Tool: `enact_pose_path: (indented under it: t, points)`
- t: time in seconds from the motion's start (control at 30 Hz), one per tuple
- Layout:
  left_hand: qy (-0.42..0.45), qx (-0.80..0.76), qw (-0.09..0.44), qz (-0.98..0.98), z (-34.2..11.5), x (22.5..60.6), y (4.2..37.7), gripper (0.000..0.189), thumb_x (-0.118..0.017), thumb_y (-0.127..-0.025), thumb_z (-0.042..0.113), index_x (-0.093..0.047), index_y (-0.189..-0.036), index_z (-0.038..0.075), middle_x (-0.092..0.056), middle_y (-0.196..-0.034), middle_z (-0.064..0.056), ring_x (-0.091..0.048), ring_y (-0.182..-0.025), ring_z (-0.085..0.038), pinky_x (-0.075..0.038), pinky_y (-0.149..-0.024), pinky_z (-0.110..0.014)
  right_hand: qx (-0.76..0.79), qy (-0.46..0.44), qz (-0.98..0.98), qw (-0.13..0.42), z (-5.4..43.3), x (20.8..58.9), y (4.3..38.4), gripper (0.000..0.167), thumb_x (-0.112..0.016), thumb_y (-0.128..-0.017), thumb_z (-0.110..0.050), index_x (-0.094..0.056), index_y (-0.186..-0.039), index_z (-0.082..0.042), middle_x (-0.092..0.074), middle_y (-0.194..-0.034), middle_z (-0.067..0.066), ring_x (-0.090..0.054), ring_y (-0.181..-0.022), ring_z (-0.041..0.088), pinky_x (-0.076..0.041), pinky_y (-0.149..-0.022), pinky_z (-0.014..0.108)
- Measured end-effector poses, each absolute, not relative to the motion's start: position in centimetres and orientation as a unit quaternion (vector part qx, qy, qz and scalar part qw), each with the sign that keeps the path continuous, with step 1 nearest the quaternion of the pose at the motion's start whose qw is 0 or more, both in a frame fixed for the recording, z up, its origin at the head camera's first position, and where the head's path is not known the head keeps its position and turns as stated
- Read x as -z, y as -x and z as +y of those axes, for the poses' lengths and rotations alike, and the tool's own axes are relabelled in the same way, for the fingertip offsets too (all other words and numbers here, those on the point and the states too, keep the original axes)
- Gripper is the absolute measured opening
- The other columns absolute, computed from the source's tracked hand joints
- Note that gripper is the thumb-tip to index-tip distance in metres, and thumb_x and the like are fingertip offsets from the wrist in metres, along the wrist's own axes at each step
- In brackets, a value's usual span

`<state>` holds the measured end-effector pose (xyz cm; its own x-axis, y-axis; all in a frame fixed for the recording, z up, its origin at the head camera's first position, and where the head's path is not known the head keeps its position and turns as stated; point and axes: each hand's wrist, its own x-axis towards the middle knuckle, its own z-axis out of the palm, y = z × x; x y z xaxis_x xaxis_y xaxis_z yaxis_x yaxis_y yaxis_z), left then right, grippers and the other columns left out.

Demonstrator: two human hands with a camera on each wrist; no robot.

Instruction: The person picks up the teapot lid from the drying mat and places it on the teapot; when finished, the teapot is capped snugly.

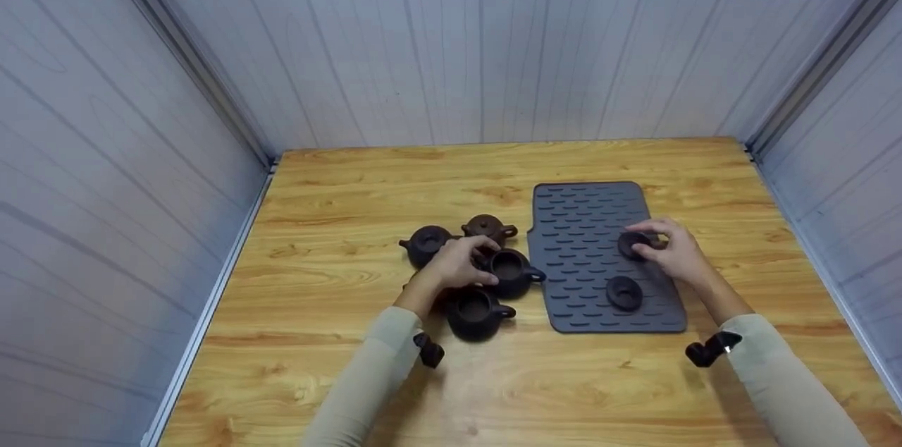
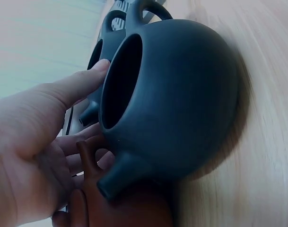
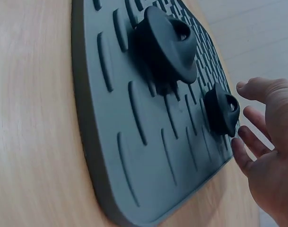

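Note:
My left hand (image 1: 461,264) rests against the spout side of a lidless dark teapot (image 1: 520,285), thumb at the near side and fingers at the far side. In the left wrist view another lidless dark teapot (image 2: 191,90) looms in front and hides part of the hand. A reddish-brown teapot (image 2: 129,208) sits under that hand. My right hand (image 1: 680,253) is spread around a dark round lid (image 1: 633,247) on a grey ridged mat (image 1: 578,256). In the right wrist view its fingers stand loosely beside that lid (image 3: 222,111), with a gap at the thumb.
A second dark lid (image 1: 624,293) lies nearer on the mat. Beyond the left hand stand a lidded dark teapot (image 1: 428,244) and a small brown teapot (image 1: 485,225). All stand on a wooden table (image 1: 317,242) with white panel walls (image 1: 451,45) around it.

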<state>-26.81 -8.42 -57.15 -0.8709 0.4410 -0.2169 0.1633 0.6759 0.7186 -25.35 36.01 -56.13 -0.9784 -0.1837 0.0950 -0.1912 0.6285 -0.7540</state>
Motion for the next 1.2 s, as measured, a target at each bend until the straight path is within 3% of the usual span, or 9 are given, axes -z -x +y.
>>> enact_pose_path:
  t: [0.07, 0.37, 0.8, 1.03, 1.2]
  points:
    - [-0.172, -0.362, 0.187, 0.897, -8.4, 56.6, 26.5, 0.057, -0.096, -0.092, 0.032, -0.074, -0.144, 0.031, -0.08, -0.138, -0.008, -0.075, -0.13, -0.028, -0.06, -0.109, -0.047, -0.423, -0.102, -0.9, 0.004, 36.2, 56.5, 25.3, 0.035, -0.081, -0.103, -0.005, -0.078, -0.137, 0.0, -0.066, -0.144, 0.027, -0.055, -0.12, 0.006, -0.051, -0.093, 0.011]
    - [-0.171, -0.363, 0.181, 0.898, -8.3, 56.4, 26.3, 0.057, -0.097, -0.091, 0.031, -0.075, -0.143, 0.03, -0.082, -0.135, -0.007, -0.077, -0.126, -0.025, -0.061, -0.106, -0.044, -0.457, -0.077, -0.886, 0.026, 36.3, 57.7, 25.1, 0.029, -0.079, -0.104, -0.003, -0.078, -0.132, 0.007, -0.065, -0.139, 0.031, -0.052, -0.108, -0.018, -0.049, -0.089, 0.004]
    - [-0.161, -0.391, 0.189, 0.886, -8.4, 57.4, 26.9, 0.057, -0.1, -0.088, 0.028, -0.077, -0.14, 0.031, -0.081, -0.135, -0.009, -0.077, -0.126, -0.026, -0.064, -0.096, -0.036, -0.463, -0.054, -0.884, 0.02, 36.2, 58.0, 25.2, 0.028, -0.076, -0.107, -0.006, -0.078, -0.132, 0.008, -0.062, -0.142, 0.03, -0.052, -0.106, -0.015, -0.049, -0.089, 0.003]
    - [-0.159, -0.402, 0.192, 0.881, -8.6, 59.6, 28.0, 0.058, -0.101, -0.086, 0.03, -0.077, -0.138, 0.036, -0.081, -0.135, -0.007, -0.077, -0.123, -0.022, -0.064, -0.089, -0.029, -0.468, -0.049, -0.882, 0.023, 36.1, 57.8, 25.1, 0.027, -0.075, -0.108, -0.006, -0.079, -0.131, 0.007, -0.063, -0.139, 0.028, -0.053, -0.106, -0.016, -0.049, -0.088, 0.003]
    - [-0.158, -0.404, 0.195, 0.88, -8.6, 59.8, 28.1, 0.058, -0.101, -0.086, 0.031, -0.076, -0.138, 0.039, -0.081, -0.135, -0.005, -0.077, -0.124, -0.022, -0.065, -0.094, -0.034, -0.469, -0.053, -0.881, 0.026, 36.0, 57.6, 25.0, 0.026, -0.075, -0.108, -0.006, -0.08, -0.131, 0.006, -0.064, -0.139, 0.028, -0.052, -0.106, -0.017, -0.048, -0.088, 0.002]
